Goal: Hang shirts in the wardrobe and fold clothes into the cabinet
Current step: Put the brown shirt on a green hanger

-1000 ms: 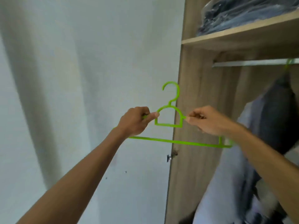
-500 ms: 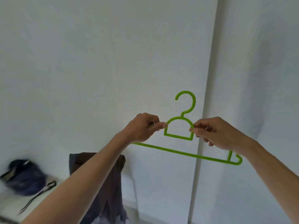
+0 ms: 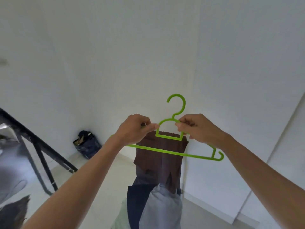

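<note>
Hanging step: left hand [image 3: 134, 129] and right hand [image 3: 197, 128] each pinch the bare bright-green plastic hanger [image 3: 171, 138], held up before the draped brown garment [image 3: 160, 160]. Next: thread a shirt on, probably.

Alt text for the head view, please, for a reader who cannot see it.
Both hands, left and right, hold up an empty green hanger by its shoulders, hook upward, before a white wall. Beyond it hang a brown garment and other clothes.

Both arms reach out and up; the left hand [image 3: 134, 129] and right hand [image 3: 197, 128] sit close together, fingers curled, each pinching.
</note>
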{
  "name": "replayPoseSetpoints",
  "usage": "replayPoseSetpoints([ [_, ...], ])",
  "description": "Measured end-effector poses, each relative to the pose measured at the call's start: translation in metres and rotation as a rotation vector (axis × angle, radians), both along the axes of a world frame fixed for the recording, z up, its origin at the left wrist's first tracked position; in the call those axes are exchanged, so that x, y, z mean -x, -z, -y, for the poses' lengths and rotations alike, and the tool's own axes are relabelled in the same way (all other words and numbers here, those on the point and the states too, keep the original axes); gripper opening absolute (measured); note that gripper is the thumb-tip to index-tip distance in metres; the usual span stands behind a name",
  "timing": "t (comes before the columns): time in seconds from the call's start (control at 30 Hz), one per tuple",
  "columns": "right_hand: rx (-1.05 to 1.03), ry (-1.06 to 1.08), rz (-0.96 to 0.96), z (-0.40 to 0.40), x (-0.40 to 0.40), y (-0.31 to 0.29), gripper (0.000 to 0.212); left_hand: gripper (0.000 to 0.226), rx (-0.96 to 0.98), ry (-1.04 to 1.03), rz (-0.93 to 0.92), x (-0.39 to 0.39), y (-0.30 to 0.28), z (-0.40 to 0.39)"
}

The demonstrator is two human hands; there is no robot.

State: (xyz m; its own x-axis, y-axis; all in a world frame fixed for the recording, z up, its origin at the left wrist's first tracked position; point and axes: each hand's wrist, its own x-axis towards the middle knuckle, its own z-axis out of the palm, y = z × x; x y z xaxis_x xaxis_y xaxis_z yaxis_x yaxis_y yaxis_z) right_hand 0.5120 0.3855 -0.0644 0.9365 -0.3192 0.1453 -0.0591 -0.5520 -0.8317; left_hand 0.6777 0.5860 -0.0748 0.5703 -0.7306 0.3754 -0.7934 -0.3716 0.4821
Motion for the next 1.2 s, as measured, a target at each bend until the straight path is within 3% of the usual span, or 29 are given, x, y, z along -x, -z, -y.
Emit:
replayPoseSetpoints([
  [0.3, -0.121, 0.096, 0.055, -0.017, -0.040, 0.034, 0.021, 0.049, 0.039, -0.034, -0.146, -0.002, 0.042, -0.007],
  [0.53, -0.081, 0.284, -0.012, 0.012, -0.048, 0.072, 0.043, 0.049, -0.042, 0.015, -0.339, -0.020, 0.086, 0.022],
  [0.63, -0.059, 0.380, -0.031, 0.033, -0.058, 0.081, 0.046, 0.053, -0.044, -0.001, -0.487, -0.051, 0.101, 0.041],
  [0.9, -0.013, 0.639, -0.152, 0.064, -0.104, 0.117, 0.042, 0.034, -0.256, -0.270, -0.421, -0.189, 0.187, 0.107],
  [1.1, 0.046, 0.748, -0.225, 0.072, -0.164, 0.161, 0.046, 0.082, -0.381, -0.449, -0.556, -0.277, 0.241, 0.166],
  [1.2, 0.056, 0.770, -0.247, 0.077, -0.191, 0.176, 0.046, 0.083, -0.342, -0.557, -0.603, -0.289, 0.252, 0.185],
])
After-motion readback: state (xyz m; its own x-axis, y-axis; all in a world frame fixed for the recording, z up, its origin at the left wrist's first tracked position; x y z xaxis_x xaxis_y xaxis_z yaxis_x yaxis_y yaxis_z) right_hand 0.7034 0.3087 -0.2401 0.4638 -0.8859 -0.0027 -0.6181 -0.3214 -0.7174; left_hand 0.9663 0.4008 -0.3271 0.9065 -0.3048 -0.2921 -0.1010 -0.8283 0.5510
